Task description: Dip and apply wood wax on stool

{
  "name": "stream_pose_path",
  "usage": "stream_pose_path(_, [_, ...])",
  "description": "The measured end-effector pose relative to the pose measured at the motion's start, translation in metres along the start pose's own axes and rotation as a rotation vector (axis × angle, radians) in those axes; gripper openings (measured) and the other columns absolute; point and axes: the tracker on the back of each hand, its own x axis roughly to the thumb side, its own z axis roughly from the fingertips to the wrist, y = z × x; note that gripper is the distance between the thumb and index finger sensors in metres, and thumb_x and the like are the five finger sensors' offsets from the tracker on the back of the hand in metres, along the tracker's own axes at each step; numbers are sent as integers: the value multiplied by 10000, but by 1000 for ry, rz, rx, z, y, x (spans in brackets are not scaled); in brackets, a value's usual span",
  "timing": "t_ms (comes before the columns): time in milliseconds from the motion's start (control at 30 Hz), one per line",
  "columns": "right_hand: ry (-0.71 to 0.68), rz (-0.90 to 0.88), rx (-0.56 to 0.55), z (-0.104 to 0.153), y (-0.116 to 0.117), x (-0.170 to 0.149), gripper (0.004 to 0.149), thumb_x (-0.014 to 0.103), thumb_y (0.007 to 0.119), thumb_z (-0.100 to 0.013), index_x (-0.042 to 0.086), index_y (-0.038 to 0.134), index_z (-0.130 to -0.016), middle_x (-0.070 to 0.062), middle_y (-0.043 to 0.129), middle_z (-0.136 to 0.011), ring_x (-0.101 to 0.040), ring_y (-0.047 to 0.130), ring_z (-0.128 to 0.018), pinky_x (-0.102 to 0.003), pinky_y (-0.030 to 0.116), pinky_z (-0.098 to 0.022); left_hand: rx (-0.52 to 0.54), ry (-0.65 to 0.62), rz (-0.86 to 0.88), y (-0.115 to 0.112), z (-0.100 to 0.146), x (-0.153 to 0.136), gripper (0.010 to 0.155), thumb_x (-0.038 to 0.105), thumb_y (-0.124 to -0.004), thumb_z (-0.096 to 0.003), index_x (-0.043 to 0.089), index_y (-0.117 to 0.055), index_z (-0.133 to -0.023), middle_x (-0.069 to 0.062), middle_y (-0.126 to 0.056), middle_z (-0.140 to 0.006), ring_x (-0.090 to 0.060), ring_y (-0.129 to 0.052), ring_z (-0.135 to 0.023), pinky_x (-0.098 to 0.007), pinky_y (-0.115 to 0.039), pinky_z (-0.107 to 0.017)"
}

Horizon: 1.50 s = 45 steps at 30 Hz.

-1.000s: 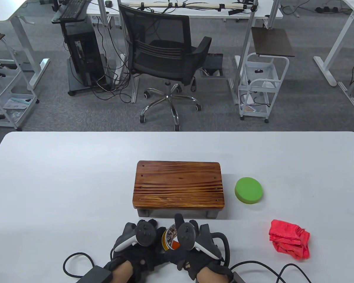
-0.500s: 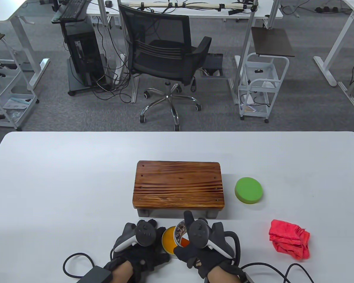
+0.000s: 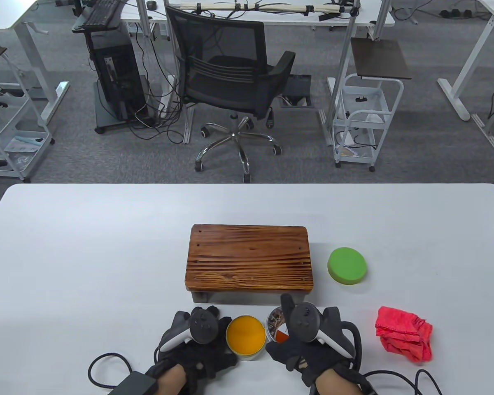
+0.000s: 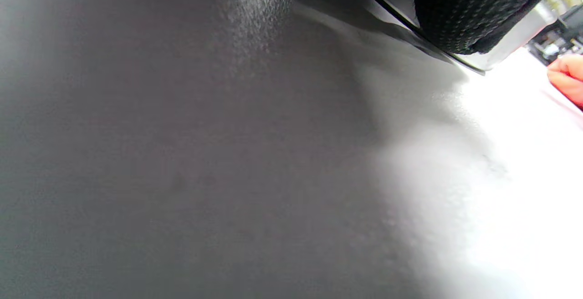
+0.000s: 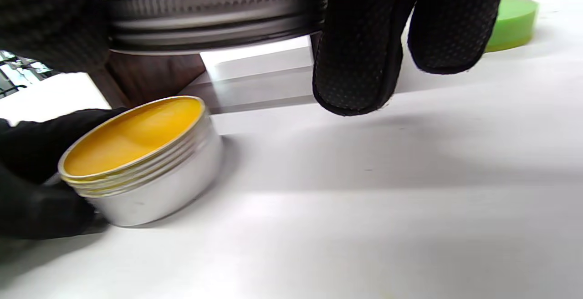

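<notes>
An open round metal tin of yellow wood wax [image 3: 245,337] stands on the white table in front of the wooden stool [image 3: 249,257]; it also shows in the right wrist view [image 5: 141,158]. My left hand [image 3: 197,333] holds the tin from its left side. My right hand [image 3: 300,333] grips the tin's metal lid [image 3: 276,325] and holds it just above the table, right of the tin. The lid's ribbed rim [image 5: 214,10] shows between my gloved fingers [image 5: 360,44]. A green round sponge [image 3: 347,265] lies right of the stool.
A crumpled red cloth [image 3: 403,333] lies at the right front of the table. Glove cables [image 3: 107,370] trail along the front edge. An office chair [image 3: 234,86] and carts stand beyond the table's far edge.
My right hand has lifted the lid off the tin and carried it to the right, baring the yellow wax. My left hand has stayed on the tin.
</notes>
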Motion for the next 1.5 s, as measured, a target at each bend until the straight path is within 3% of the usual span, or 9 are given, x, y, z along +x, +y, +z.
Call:
stream_pose_path(433, [164,38,35,0,2,-63,914,837,765,-438,358,339,-1090,-4,424,-1161,-377,955,-604,-552,776,-625,2,0,1,0,0,0,788,647,-731,-614,369,-192,-1118,-124,140,-1180,-471,190,-987,-765,26,-584])
stream_pose_path(633, [230,111,68,-9,19,-81,921,843,762,-432,366,325,-1088,20,422,-1166,-349,945,-619,-544,775,-629,2,0,1,0,0,0,788,647,-731,-614,371,-191,-1117,-123,142,-1179,-470,191,-987,-765,28,-585])
stream_pose_path(900, [248,178,82,-17,34,-84,922,854,756,-425,379,320,-1084,37,420,-1166,-328,944,-622,-530,780,-627,2,0,1,0,0,0,787,645,-730,-616,370,-191,-1118,-123,143,-1180,-470,191,-988,-765,28,-585])
stream_pose_path(1067, [252,198,111,-20,41,-83,922,852,762,-422,387,316,-1082,44,424,-1166,-289,945,-603,-461,811,-580,2,0,1,0,0,0,786,645,-731,-615,370,-192,-1117,-123,140,-1180,-469,190,-988,-765,28,-585])
stream_pose_path(1500, [259,276,128,-20,47,-77,900,843,753,-428,392,314,-1072,46,396,-1167,-256,931,-593,-451,805,-586,2,0,1,0,0,0,784,644,-730,-615,370,-194,-1117,-123,138,-1181,-470,187,-989,-766,25,-586])
